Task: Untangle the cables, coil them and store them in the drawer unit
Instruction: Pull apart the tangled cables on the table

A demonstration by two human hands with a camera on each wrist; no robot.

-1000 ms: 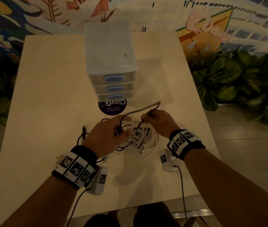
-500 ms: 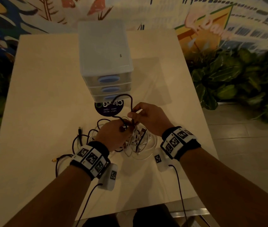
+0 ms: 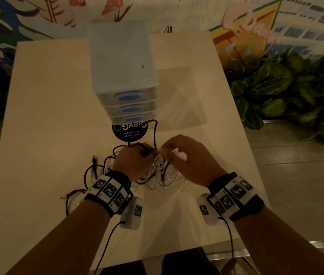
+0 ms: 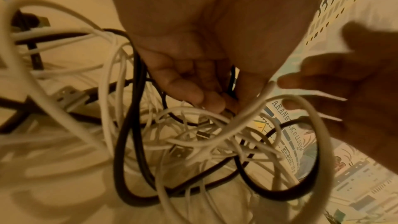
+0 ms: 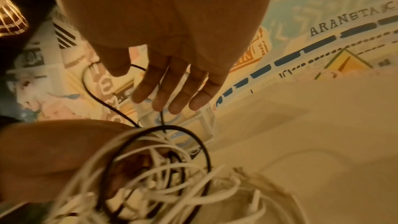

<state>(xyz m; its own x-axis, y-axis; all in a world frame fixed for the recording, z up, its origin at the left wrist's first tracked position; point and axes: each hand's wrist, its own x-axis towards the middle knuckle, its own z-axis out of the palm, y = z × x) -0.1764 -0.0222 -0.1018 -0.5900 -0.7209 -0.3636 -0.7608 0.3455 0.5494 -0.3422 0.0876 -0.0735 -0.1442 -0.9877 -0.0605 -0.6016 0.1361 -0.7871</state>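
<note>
A tangle of white and black cables [image 3: 163, 176] lies on the table in front of the three-drawer plastic unit [image 3: 121, 62], whose drawers are closed. My left hand [image 3: 135, 159] sits on the tangle's left side, fingers [image 4: 193, 94] curled round a black cable [image 4: 232, 77] among white strands [image 4: 193, 142]. That black cable [image 3: 155, 132] arches up toward the unit's bottom drawer. My right hand [image 3: 188, 161] hovers at the tangle's right side. Its fingers [image 5: 172, 88] are straight, and the thin black cable [image 5: 206, 149] runs behind them.
A round dark sticker [image 3: 129, 130] lies on the pale table [image 3: 48, 116] just before the unit. More black cable with a plug [image 3: 94, 160] trails left of my left wrist. Leafy plants [image 3: 286, 96] stand beyond the table's right edge.
The black cable end that my right hand drew out to the upper right has come back as a loop near the drawer unit. My right hand has dropped onto the tangle, fingers straightened.
</note>
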